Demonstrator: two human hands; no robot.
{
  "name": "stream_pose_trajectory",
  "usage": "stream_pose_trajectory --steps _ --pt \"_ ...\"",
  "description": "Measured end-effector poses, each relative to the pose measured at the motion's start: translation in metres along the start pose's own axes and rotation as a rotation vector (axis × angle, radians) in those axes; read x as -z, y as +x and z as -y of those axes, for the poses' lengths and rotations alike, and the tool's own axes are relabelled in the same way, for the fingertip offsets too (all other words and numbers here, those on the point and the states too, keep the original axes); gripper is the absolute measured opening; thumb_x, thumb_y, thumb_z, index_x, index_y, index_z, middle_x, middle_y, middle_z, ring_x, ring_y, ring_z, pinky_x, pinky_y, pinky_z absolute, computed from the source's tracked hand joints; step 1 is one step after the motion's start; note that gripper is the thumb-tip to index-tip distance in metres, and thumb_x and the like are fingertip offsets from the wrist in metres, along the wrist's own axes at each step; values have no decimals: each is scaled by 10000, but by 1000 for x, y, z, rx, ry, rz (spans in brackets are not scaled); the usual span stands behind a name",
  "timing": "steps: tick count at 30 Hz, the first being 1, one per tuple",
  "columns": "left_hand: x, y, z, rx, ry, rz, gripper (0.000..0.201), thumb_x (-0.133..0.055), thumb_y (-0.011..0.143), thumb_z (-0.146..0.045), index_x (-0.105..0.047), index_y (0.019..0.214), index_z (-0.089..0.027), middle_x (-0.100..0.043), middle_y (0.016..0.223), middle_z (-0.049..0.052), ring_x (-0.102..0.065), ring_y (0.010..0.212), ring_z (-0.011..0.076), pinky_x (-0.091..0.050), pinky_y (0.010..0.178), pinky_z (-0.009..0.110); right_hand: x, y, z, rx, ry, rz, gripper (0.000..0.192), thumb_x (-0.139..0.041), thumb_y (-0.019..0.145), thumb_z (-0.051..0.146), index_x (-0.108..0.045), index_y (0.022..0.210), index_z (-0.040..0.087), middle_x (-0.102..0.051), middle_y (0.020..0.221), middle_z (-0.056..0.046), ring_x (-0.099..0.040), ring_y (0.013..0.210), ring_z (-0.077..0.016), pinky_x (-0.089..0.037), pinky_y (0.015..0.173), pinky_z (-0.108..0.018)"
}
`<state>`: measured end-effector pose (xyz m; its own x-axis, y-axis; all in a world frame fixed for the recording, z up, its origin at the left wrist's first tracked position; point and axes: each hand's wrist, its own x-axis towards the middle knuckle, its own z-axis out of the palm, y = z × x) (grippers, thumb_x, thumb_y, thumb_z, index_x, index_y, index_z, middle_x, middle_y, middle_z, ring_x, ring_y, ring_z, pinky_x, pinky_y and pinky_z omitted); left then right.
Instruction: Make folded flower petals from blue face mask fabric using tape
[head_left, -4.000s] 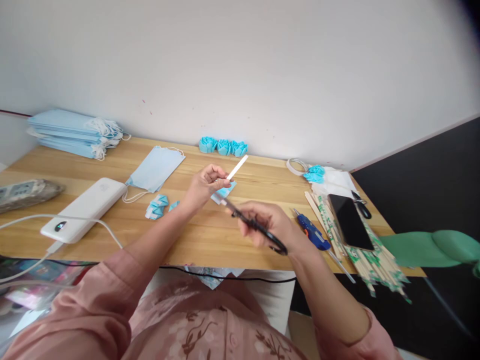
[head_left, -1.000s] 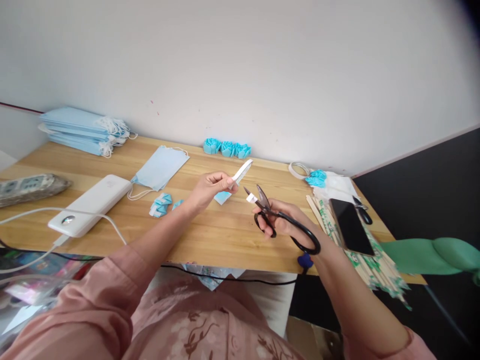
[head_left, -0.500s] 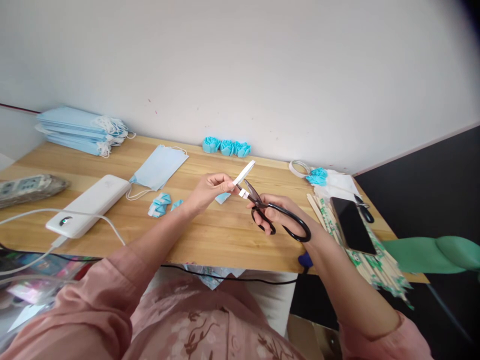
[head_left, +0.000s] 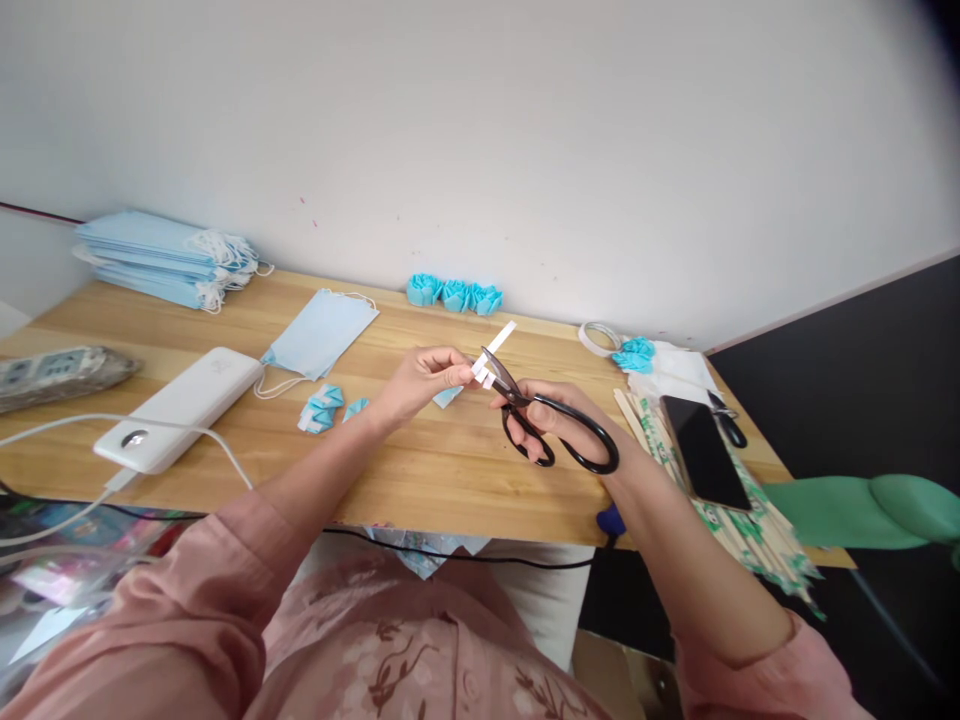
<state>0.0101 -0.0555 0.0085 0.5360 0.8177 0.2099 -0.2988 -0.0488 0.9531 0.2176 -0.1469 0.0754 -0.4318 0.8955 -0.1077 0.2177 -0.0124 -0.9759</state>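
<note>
1. White strip (head_left: 496, 346): head view, held above the counter (head_left: 420, 470), pinched at its lower end by the fingers (head_left: 457, 372) of the left hand (head_left: 420, 380).
2. Right hand (head_left: 559, 425) grips black scissors (head_left: 551, 425); I see the blades meeting the strip just beside the left fingertips.
3. Around: a loose blue mask (head_left: 322, 335), white power bank (head_left: 176, 405), phone (head_left: 701, 450) on bamboo sticks (head_left: 750, 530).
</note>
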Motion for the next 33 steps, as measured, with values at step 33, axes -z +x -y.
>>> stream_pose_trajectory --steps 33 --pt "-1 -1 -3 -39 -42 -5 356 -818 694 -490 -704 716 -153 -712 774 44 -616 723 143 -468 719 273 -3 -1 -14 -22 223 -14 524 -576 885 596 -663 1086 120 -547 587 23 -424 380 -58 -335 350 -189"
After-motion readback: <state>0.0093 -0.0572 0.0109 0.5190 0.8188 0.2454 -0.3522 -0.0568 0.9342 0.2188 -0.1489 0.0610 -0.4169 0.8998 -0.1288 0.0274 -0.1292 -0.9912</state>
